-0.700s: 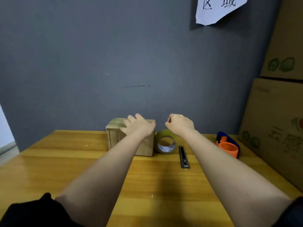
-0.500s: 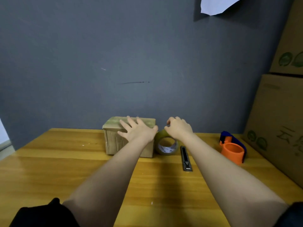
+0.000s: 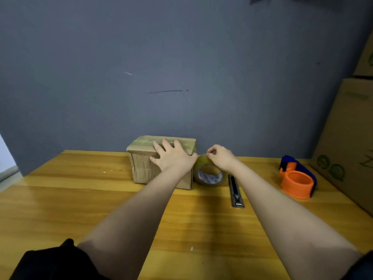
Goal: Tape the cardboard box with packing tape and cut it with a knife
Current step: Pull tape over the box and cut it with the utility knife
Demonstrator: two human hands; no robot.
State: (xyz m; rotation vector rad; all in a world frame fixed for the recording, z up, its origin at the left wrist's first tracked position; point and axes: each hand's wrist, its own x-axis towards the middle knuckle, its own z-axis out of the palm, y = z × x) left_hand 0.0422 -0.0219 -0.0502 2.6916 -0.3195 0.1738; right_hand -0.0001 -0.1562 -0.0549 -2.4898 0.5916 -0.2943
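Note:
A small cardboard box [image 3: 142, 168], its top covered in old tape, stands at the back of the wooden table against the grey wall. My left hand [image 3: 171, 156] lies flat on the box's top and front, fingers spread. A roll of clear packing tape [image 3: 209, 175] stands on edge right beside the box. My right hand [image 3: 221, 157] rests on top of the roll, thumb and forefinger pinched at its upper edge. A black utility knife [image 3: 235, 189] lies on the table just right of the roll, untouched.
An orange and blue tape dispenser [image 3: 296, 178] sits at the right of the table [image 3: 60, 199]. Large cardboard cartons [image 3: 351, 138] are stacked along the right edge. The grey wall [image 3: 161, 67] closes off the back.
My left hand has slid down over the box's front and spread flat. My right hand has dropped onto the top of the tape roll. The camera has tilted down slightly.

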